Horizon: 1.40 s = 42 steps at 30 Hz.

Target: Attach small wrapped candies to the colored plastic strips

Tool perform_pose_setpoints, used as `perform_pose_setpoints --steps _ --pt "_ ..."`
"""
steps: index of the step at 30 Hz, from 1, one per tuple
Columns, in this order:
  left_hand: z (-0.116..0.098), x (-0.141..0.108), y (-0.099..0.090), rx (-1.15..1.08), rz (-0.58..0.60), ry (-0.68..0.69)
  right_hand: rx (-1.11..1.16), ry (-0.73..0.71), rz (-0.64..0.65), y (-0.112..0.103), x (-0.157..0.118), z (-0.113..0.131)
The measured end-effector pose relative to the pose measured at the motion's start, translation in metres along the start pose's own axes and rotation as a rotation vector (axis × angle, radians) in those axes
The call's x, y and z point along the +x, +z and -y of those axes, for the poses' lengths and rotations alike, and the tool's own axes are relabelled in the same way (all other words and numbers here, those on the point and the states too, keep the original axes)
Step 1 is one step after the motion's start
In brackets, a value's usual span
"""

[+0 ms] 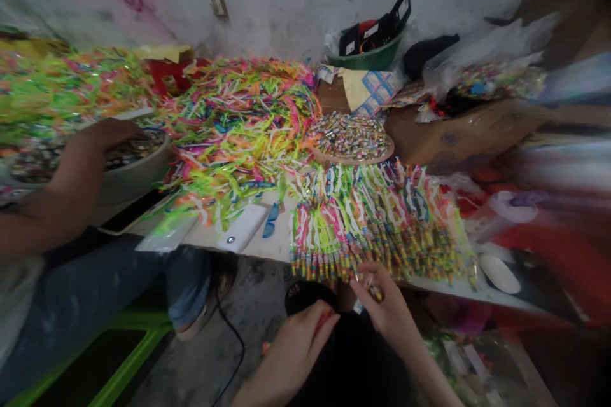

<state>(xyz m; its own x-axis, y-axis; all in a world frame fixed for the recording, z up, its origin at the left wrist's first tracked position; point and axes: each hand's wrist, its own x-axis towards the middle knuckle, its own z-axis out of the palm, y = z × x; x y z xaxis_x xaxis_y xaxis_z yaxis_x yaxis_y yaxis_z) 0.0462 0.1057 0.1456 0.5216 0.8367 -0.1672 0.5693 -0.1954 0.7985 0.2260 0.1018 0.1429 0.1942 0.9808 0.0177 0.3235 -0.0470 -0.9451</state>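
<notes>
My left hand [305, 337] is closed in a pinch above my lap, and a bit of something orange-red [323, 319] shows between thumb and fingers. Curled just below the table edge, my right hand [384, 302] holds several small, multicoloured pieces [375, 289], too blurred to name closely. The two hands are apart. Right beyond them, rows of small yellow-green patterned sticks with bright ribbon-like tails [372, 222] lie side by side along the table edge. A shallow round tray [389, 151] heaped with tiny mixed pieces stands behind these rows.
Bright strips [248, 108] are piled across the table's middle. A white phone [243, 229] and blue sunglasses-shaped item [270, 221] lie near the front edge. At left another person's arm [76, 172] reaches into a grey basin [138, 181]. A green basin [377, 54] stands behind.
</notes>
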Motion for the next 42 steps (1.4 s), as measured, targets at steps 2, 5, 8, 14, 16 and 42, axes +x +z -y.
perform_pose_setpoints --steps 2,5,8,14,16,42 --pt "-0.01 -0.001 0.0 0.005 -0.021 0.029 0.038 0.03 -0.027 0.002 -0.001 0.002" --pt "-0.02 -0.001 0.001 0.052 -0.034 0.06 0.066 0.079 -0.094 0.003 -0.004 0.008" --pt "-0.02 0.001 0.004 0.137 -0.059 0.107 0.082 0.125 -0.164 0.004 -0.007 0.012" --pt "-0.004 0.007 0.009 0.326 -0.108 0.151 0.107 0.127 -0.037 0.01 -0.02 0.017" --pt "-0.001 0.006 0.008 0.359 -0.129 0.169 0.095 0.132 0.016 0.011 -0.025 0.018" --pt "-0.001 0.007 0.004 0.632 -0.213 0.413 0.117 0.232 -0.034 0.015 -0.032 0.015"
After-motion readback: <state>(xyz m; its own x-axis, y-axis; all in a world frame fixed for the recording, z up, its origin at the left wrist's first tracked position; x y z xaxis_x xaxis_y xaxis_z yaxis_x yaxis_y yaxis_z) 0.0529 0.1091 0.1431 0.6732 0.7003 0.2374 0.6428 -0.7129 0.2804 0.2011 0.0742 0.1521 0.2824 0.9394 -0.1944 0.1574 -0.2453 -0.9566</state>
